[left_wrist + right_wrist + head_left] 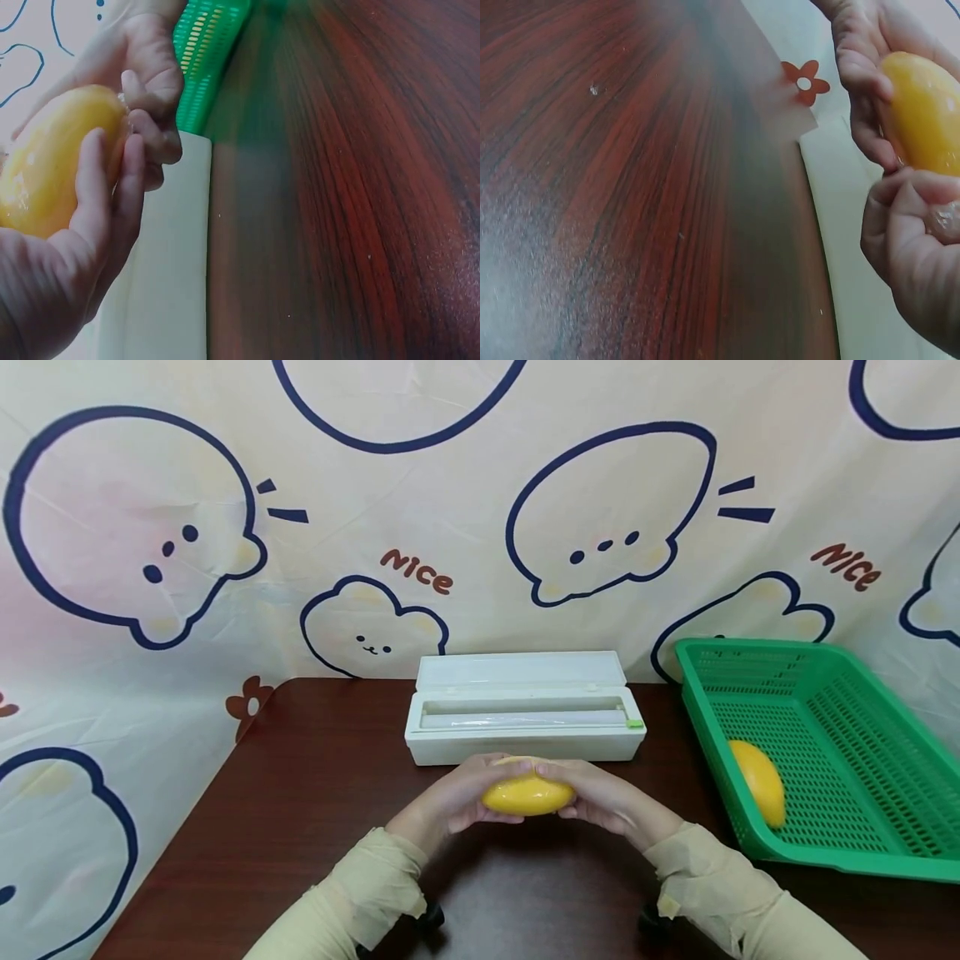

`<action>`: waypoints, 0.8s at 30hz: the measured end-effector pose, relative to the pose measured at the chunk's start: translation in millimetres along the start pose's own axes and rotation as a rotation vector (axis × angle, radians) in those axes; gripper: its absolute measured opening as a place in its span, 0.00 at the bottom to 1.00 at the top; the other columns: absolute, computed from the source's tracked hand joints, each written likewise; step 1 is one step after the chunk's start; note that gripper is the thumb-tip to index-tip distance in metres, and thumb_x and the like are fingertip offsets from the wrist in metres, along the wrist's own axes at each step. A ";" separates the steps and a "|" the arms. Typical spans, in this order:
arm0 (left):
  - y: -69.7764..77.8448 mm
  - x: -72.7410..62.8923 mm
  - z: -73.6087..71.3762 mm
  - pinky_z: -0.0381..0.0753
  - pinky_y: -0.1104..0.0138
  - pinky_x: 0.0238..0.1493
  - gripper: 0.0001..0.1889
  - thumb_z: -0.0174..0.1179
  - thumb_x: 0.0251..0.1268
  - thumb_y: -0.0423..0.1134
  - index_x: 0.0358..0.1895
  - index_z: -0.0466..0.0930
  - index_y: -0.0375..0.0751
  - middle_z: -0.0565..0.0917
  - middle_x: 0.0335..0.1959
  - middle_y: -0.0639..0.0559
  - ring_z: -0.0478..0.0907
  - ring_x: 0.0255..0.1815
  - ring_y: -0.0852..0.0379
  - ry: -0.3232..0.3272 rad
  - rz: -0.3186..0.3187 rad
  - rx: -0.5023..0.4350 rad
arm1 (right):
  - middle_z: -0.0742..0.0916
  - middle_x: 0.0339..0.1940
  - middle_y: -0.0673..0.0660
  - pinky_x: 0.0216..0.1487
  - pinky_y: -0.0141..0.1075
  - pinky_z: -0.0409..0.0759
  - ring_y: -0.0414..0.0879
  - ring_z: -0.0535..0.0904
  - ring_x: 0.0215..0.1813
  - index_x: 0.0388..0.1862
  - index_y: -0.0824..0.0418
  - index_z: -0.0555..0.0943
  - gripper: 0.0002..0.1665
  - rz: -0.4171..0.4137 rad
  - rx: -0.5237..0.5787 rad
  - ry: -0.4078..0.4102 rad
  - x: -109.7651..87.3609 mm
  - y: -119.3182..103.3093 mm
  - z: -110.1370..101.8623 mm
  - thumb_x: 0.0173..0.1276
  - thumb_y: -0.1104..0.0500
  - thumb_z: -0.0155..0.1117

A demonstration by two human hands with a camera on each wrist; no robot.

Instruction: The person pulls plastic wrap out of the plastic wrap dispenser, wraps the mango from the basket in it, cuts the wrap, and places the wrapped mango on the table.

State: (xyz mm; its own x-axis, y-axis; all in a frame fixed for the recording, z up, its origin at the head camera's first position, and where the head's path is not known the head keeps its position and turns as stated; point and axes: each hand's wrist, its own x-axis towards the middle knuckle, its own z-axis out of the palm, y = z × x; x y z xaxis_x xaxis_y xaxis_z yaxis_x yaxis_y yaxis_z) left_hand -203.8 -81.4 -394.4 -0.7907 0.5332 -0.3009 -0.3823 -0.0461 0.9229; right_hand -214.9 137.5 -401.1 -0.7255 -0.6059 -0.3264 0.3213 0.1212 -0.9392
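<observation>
A yellow mango (527, 796) is held between both hands above the table, in front of the white box. Its skin looks glossy, and clear plastic film (946, 217) shows bunched by the right hand in the right wrist view. My left hand (468, 789) grips one end of the mango, fingers along its side in the left wrist view. On the other end, my right hand (603, 793) holds it with curled fingers, pinching at the film. Both thumbs meet on top of the mango. The palms hide its two ends in the head view.
A white cling film box (525, 749) stands at the table's back with its lid raised and a roll inside. To the right is a green plastic basket (825, 856) holding another mango (759, 783). A printed cloth (480, 527) hangs behind the dark wooden table (300, 777).
</observation>
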 end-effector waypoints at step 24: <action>3.1 -3.5 -12.5 0.83 0.49 0.54 0.35 0.61 0.57 0.24 0.71 0.63 0.30 0.75 0.53 0.41 0.79 0.49 0.49 -0.185 -0.091 -0.020 | 0.79 0.52 0.59 0.60 0.42 0.76 0.49 0.76 0.52 0.63 0.67 0.69 0.31 0.021 0.017 -0.309 0.6 0.4 -20.8 0.68 0.54 0.67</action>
State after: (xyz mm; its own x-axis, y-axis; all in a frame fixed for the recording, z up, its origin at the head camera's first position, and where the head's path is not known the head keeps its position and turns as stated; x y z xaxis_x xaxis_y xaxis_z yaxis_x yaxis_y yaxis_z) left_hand -208.2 -93.9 -393.6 -0.6522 0.6816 -0.3317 -0.4587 -0.0065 0.8886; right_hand -227.9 153.5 -403.9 -0.5001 -0.8140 -0.2954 0.3459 0.1250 -0.9299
